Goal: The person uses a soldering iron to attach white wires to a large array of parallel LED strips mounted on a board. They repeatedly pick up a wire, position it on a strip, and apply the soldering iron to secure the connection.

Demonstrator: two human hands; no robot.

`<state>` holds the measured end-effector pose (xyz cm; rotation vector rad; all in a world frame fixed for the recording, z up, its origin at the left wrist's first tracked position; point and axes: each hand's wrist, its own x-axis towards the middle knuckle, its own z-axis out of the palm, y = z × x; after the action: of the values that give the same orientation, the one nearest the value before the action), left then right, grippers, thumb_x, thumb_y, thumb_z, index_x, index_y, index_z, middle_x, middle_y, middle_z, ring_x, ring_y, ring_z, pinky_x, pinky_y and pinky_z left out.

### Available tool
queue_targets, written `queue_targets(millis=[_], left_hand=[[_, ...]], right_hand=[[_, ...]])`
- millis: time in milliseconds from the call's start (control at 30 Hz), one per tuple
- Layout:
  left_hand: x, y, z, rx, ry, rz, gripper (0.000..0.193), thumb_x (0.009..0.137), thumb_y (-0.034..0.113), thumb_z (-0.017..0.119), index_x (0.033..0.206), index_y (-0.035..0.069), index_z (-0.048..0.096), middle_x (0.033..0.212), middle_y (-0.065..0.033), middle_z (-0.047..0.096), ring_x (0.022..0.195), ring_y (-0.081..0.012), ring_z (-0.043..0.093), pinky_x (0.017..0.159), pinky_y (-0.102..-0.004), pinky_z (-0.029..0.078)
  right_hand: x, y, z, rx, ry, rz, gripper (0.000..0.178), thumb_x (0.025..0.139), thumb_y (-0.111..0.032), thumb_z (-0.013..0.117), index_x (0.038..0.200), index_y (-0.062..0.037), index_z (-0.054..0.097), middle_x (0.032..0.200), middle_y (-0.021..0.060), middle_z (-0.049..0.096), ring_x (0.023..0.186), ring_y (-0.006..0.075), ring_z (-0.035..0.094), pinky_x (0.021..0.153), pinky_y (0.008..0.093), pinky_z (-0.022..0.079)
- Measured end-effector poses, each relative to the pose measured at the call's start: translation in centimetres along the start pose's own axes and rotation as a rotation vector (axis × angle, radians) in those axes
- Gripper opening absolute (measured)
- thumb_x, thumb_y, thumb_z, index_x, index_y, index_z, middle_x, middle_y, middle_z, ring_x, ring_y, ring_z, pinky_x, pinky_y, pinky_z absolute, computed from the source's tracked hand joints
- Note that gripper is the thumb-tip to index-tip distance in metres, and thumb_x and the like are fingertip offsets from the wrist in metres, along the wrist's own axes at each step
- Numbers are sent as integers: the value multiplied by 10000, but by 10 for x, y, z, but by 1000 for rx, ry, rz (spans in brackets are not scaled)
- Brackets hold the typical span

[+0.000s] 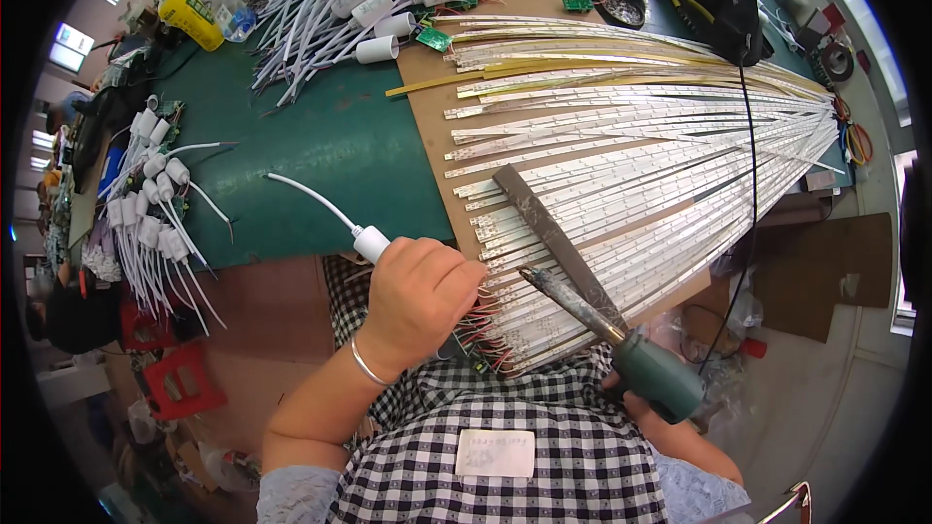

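Note:
My left hand (422, 286) is closed round a white cylindrical housing (369, 244), and a short white cable (316, 196) sticks out of its far end to the left. Beyond that fist, red wires (485, 335) hang at the near ends of many flat LED strips (592, 199). Low on the right, my right hand (636, 408) grips a soldering iron (656, 376) by its dark green handle; the handle hides most of the fingers. The iron's dark tip points up and left over the strips. Across the strips lies a flat dark metal bar (549, 228).
Cardboard (427, 107) under the strips covers part of the green table (320, 165). White housings with cables (379, 15) are piled at the back, more (146, 199) at left. A black cord (749, 165) crosses the right side. A yellow bottle (189, 16) stands far left.

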<state>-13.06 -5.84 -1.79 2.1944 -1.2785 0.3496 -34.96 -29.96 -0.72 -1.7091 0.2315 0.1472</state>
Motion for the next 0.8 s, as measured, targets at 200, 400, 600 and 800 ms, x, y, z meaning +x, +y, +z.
queue_targets(millis=[200,400,600,800], left_hand=[[-5,-2,4,-21,8,4,205,665,64,679,867,65,645,791,-38,589,745,-222,580,637,-356,431],[-2,2,4,-55,-8,-80,180,663,55,695,825,71,618,788,-44,588,740,-230,575,646,-358,430],[-6,4,9,-56,86,-111,176,661,40,699,795,77,591,770,-47,576,735,-231,566,642,-357,419],[-1,8,9,-44,47,-141,212,620,-24,702,779,69,597,746,-63,580,696,-257,562,637,-373,431]], right_hand=[[9,-2,5,-24,-15,-66,441,851,-113,641,1238,40,496,1046,93,633,858,136,642,780,270,518],[15,-12,8,-125,-30,-98,415,839,-51,608,1231,41,509,1042,113,631,832,175,659,763,267,518],[16,-12,8,-135,-27,-66,373,839,-73,601,1191,34,543,993,115,624,805,170,671,719,283,525],[20,-11,13,-108,17,-122,342,836,-87,611,1156,25,569,928,102,622,737,159,654,680,280,518]])
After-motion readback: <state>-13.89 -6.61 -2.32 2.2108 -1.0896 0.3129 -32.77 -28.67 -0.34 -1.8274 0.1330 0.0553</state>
